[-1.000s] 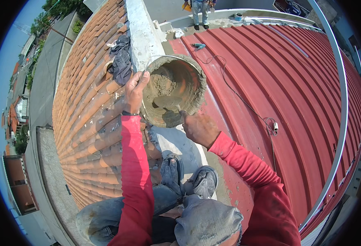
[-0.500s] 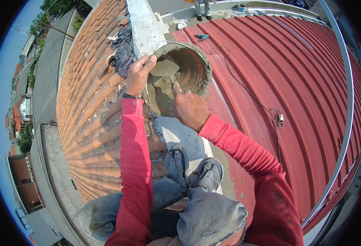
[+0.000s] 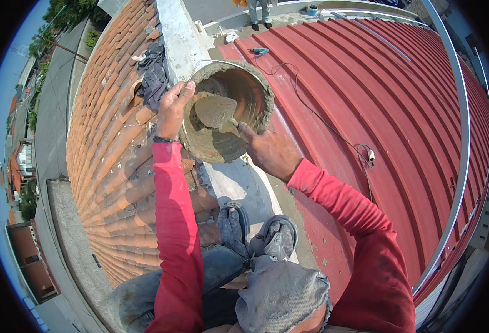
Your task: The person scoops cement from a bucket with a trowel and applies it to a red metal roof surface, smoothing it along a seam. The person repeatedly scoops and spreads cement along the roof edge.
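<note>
My left hand (image 3: 172, 110) is closed on the left side of the rim of a mortar-crusted bucket (image 3: 267, 94), which is tilted so its mouth faces me. Wet grey mortar (image 3: 217, 145) coats the wall and lies along the lower side. My right hand (image 3: 276, 153) grips the handle of a trowel (image 3: 215, 111); the fingers hide most of that handle. The trowel's blade, smeared with mortar, is inside the bucket's mouth. Just beyond my left hand, a dark cloth (image 3: 153, 75) is bunched on the roof tiles.
Orange clay tiles (image 3: 116, 139) slope down on the left; red ribbed metal roofing (image 3: 333, 105) spreads right. Between them runs a white-topped wall (image 3: 176, 41), with my feet (image 3: 277, 237) on its near part. A corded power tool (image 3: 259, 51) lies beyond the bucket. Another person (image 3: 259, 12) stands farther off.
The whole view has shifted, so the scene appears farther left. Within the bucket, the trowel blade has come nearer to me, and my right hand has drawn rightward from the mouth.
</note>
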`<action>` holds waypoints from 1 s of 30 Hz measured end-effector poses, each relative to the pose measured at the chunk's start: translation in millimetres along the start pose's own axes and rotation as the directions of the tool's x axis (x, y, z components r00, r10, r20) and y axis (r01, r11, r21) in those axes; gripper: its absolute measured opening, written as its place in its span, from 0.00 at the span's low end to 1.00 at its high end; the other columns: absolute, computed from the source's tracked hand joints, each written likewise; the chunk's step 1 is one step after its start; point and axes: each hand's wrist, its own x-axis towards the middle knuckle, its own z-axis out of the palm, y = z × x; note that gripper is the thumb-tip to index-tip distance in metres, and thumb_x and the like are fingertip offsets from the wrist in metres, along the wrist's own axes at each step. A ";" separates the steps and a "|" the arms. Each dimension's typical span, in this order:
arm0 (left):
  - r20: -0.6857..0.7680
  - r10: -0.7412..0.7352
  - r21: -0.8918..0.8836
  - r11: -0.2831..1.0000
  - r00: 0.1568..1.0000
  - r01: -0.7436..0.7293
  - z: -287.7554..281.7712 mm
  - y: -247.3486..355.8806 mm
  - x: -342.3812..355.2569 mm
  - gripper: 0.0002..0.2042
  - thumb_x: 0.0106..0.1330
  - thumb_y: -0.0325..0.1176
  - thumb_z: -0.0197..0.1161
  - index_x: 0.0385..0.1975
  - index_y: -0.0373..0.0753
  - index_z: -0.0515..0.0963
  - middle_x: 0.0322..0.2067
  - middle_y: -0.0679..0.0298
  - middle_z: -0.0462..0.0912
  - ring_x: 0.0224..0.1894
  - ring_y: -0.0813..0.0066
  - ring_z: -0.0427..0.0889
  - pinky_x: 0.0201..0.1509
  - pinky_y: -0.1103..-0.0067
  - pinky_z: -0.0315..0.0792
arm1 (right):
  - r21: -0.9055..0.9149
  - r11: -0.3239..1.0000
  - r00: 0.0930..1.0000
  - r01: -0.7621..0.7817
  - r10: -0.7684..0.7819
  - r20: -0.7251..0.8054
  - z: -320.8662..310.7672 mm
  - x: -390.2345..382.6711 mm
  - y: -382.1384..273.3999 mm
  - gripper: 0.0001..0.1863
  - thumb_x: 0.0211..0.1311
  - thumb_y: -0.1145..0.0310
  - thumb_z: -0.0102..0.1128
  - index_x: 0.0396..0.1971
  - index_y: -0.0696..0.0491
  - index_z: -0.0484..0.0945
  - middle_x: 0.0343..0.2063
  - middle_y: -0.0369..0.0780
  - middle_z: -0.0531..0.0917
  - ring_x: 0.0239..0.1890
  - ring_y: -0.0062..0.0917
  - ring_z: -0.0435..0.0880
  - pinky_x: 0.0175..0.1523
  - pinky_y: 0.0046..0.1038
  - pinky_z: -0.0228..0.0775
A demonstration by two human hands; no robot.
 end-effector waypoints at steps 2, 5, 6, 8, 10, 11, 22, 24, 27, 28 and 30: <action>0.028 0.000 0.017 1.000 1.000 0.000 -9.0 -13.4 4.6 0.14 0.74 0.44 0.58 0.32 0.40 0.76 0.31 0.79 0.70 0.35 0.90 0.63 0.43 0.88 0.61 | -0.090 0.995 0.978 0.037 -0.055 -0.200 -0.1 5.2 0.7 0.28 0.60 0.72 0.50 0.62 0.63 0.67 0.22 0.53 0.81 0.27 0.44 0.85 0.31 0.44 0.77; -0.123 0.027 -0.044 0.998 0.992 -0.032 5.0 -12.0 0.2 0.15 0.74 0.45 0.58 0.29 0.40 0.74 0.28 0.79 0.67 0.34 0.90 0.61 0.40 0.88 0.59 | -0.005 0.999 0.987 0.054 -0.053 0.154 12.2 -0.4 22.2 0.29 0.60 0.71 0.50 0.62 0.62 0.66 0.25 0.54 0.81 0.27 0.47 0.84 0.31 0.44 0.77; -0.145 0.009 -0.063 0.998 0.989 -0.018 -6.4 -17.6 -2.9 0.15 0.74 0.44 0.58 0.28 0.41 0.73 0.28 0.79 0.66 0.33 0.89 0.60 0.38 0.88 0.59 | -0.002 0.998 0.995 0.060 -0.059 0.078 7.7 -4.1 18.1 0.26 0.59 0.71 0.50 0.59 0.63 0.69 0.24 0.53 0.82 0.25 0.48 0.83 0.31 0.44 0.77; -0.142 0.019 -0.032 0.999 0.990 -0.024 -14.9 -21.7 -6.4 0.15 0.74 0.43 0.58 0.27 0.41 0.73 0.28 0.79 0.65 0.33 0.89 0.60 0.38 0.87 0.59 | -0.007 1.000 0.998 0.000 0.000 -0.057 -6.1 -8.4 14.1 0.24 0.59 0.71 0.49 0.56 0.64 0.71 0.22 0.53 0.82 0.25 0.47 0.84 0.30 0.44 0.77; -0.076 0.050 0.029 0.998 0.996 -0.048 -11.2 -22.7 -8.9 0.13 0.73 0.42 0.59 0.30 0.39 0.77 0.31 0.77 0.71 0.35 0.87 0.65 0.42 0.86 0.62 | -0.012 0.996 0.977 -0.087 0.083 -0.197 -7.8 -5.9 15.8 0.22 0.59 0.71 0.49 0.52 0.66 0.73 0.21 0.52 0.82 0.24 0.47 0.84 0.30 0.44 0.77; -0.045 0.054 0.077 0.996 0.998 -0.051 -9.2 -22.8 -13.7 0.13 0.73 0.42 0.60 0.34 0.36 0.80 0.34 0.74 0.77 0.37 0.86 0.70 0.46 0.85 0.66 | -0.089 0.990 0.977 -0.112 0.093 -0.194 -6.1 -1.8 16.3 0.20 0.59 0.71 0.49 0.49 0.67 0.73 0.21 0.53 0.82 0.24 0.46 0.84 0.30 0.44 0.77; 0.005 0.133 0.194 0.972 0.991 -0.132 38.3 -8.9 -26.7 0.25 0.70 0.41 0.62 0.58 0.27 0.74 0.51 0.57 0.81 0.53 0.74 0.76 0.63 0.79 0.64 | 0.585 0.811 1.000 0.013 -0.007 -0.011 20.8 -15.1 6.2 0.18 0.73 0.58 0.50 0.45 0.60 0.74 0.19 0.50 0.79 0.22 0.42 0.82 0.32 0.43 0.75; -0.023 0.158 0.182 0.972 0.987 -0.151 15.7 -14.4 -26.1 0.14 0.73 0.38 0.60 0.40 0.31 0.80 0.29 0.75 0.70 0.33 0.86 0.63 0.40 0.86 0.61 | 0.812 0.534 0.962 -0.235 0.011 0.272 -12.1 -18.5 -1.6 0.23 0.75 0.49 0.48 0.45 0.58 0.75 0.17 0.39 0.76 0.16 0.23 0.77 0.26 0.30 0.74; -0.104 0.156 -0.054 0.985 0.982 -0.162 -7.2 -31.2 -9.6 0.11 0.74 0.37 0.57 0.32 0.37 0.77 0.28 0.75 0.72 0.32 0.88 0.67 0.36 0.87 0.62 | 0.856 0.224 0.876 -0.465 -0.020 0.481 -19.8 -31.8 10.8 0.24 0.74 0.49 0.49 0.49 0.58 0.76 0.22 0.38 0.78 0.17 0.18 0.78 0.22 0.26 0.74; -0.183 0.066 -0.147 0.985 0.981 -0.094 7.7 -18.5 -9.6 0.11 0.74 0.37 0.57 0.37 0.35 0.78 0.32 0.71 0.77 0.36 0.84 0.73 0.41 0.85 0.67 | 0.904 0.106 0.905 -0.414 -0.053 0.421 -11.7 -41.0 19.3 0.24 0.74 0.47 0.48 0.47 0.55 0.77 0.21 0.35 0.77 0.16 0.15 0.76 0.18 0.20 0.68; -0.267 -0.042 -0.229 0.973 0.963 -0.021 3.2 -8.9 -4.3 0.12 0.74 0.37 0.56 0.43 0.34 0.79 0.37 0.66 0.81 0.39 0.80 0.79 0.46 0.82 0.73 | 0.904 0.062 0.905 -0.423 -0.017 0.425 -26.1 -67.9 30.9 0.23 0.75 0.48 0.48 0.46 0.55 0.77 0.20 0.35 0.77 0.15 0.15 0.75 0.18 0.19 0.67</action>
